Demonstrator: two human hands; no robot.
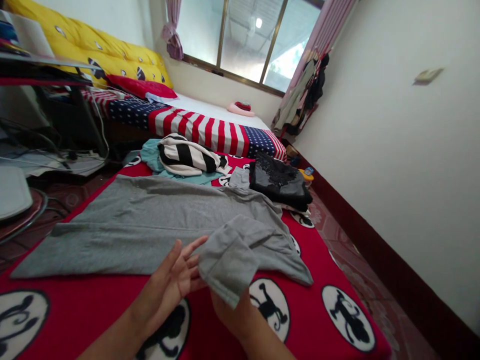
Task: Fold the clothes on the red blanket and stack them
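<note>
A grey shirt (150, 205) lies spread across the red blanket (93, 315), which is printed with monkey figures in white circles. One lengthwise strip of the shirt is folded over along its near side. Its sleeve-like end (228, 260) is lifted and drapes over my right hand (234, 312), hiding the fingers. My left hand (182, 275) is open, palm turned up and fingers stretched toward the raised cloth. Those fingertips meet or pass just behind the cloth's left edge.
Behind the shirt lie a striped black-and-white garment (187, 155) on teal cloth (150, 152) and a stack of dark folded clothes (279, 180). A bed with a flag-patterned cover (195, 127) stands beyond. A stool (22, 215) is at left, a wall (412, 165) at right.
</note>
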